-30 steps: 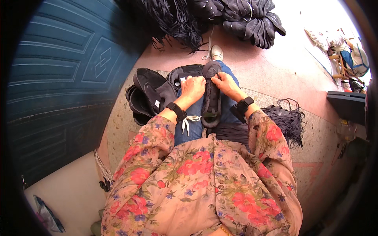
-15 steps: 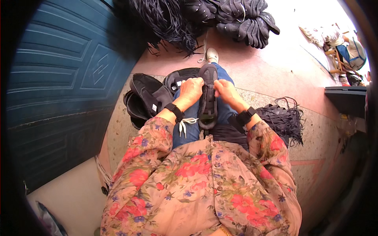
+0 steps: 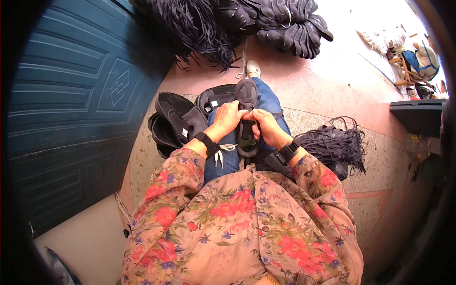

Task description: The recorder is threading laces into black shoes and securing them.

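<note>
A black shoe [image 3: 247, 95] with a mesh toe lies lengthwise over my lap, its toe pointing away from me. My left hand [image 3: 228, 118] and my right hand [image 3: 267, 126] meet over the middle of its upper, thumbs and fingertips close together. Both are closed in a pinch; what lies between the fingers is too small and dark to make out. Right of the shoe, the fingers of my right hand curl over its edge. The heel opening shows below the hands. A white shoelace [image 3: 218, 154] lies across my left thigh, beside my left wrist.
Several black shoes [image 3: 178, 118] lie on the floor to the left. A bundle of dark laces [image 3: 332, 145] rests at the right. More laces [image 3: 190, 28] and stacked black shoes [image 3: 297, 38] are piled ahead. A blue panelled door [image 3: 71, 95] stands at the left.
My hands have come together over the middle of the shoe from its two sides. The right hand has moved left and toward me.
</note>
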The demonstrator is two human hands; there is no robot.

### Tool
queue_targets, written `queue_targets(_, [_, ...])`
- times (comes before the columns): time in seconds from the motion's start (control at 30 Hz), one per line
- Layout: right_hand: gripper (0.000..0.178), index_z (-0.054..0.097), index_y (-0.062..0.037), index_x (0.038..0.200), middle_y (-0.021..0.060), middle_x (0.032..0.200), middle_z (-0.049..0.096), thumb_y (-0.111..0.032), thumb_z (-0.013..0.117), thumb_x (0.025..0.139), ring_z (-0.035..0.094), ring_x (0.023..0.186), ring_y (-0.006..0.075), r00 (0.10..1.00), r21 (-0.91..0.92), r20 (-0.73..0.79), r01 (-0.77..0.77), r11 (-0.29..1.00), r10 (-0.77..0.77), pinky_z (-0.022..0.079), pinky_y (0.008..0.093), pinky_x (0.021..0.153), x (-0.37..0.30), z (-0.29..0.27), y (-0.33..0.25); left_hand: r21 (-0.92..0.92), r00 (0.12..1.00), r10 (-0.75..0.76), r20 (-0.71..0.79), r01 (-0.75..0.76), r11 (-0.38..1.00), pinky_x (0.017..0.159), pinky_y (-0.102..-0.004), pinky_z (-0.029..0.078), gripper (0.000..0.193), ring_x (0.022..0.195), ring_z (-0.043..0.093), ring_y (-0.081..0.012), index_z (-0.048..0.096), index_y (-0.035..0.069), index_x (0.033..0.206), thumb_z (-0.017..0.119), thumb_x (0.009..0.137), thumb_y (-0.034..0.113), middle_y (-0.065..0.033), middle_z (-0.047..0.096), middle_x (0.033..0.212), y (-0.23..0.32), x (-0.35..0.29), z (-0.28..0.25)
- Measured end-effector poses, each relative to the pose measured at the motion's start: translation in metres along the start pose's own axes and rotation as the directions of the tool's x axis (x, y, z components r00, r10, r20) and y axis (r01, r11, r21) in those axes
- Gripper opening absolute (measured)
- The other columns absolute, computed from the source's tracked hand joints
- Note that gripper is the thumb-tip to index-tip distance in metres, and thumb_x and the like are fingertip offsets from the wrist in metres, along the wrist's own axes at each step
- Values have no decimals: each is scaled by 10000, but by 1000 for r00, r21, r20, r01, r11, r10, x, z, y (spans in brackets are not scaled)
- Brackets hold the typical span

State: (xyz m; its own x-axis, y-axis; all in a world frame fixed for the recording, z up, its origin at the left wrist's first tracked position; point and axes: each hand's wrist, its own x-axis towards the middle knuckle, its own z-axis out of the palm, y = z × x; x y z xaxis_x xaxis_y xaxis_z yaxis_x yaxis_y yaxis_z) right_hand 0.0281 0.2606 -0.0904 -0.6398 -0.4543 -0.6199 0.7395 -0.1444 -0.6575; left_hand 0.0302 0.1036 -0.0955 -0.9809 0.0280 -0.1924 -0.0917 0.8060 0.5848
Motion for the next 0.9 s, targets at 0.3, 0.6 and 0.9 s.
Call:
queue_targets(0.3, [225,569,-7,843,184,736,591,-207,508,761,589,728,298,838,-859,-26,260,441,-544,452,386,640,35,-4,12,251,976,126,-176,-79,965,677,-414,448,276,764,570,-338,569,-10,798,639,678,229,-188,593,738,4,-10,3])
queue_targets(0.6, [225,537,-36,776,152,707,600,-223,608,673,595,701,316,836,-967,80,197,161,-543,467,407,642,30,17,-2,332,993,5,-118,35,943,717,-425,425,264,883,526,-314,542,-6,930,557,732,168,-172,578,846,1,-11,11])
queue_targets(0.9, [140,503,-35,746,169,674,585,-149,552,681,584,664,328,811,-987,119,161,23,-573,461,419,607,34,12,3,366,980,139,-144,-78,928,681,-427,401,183,855,517,-280,544,29,882,483,732,114,-114,607,830,-9,-12,18])
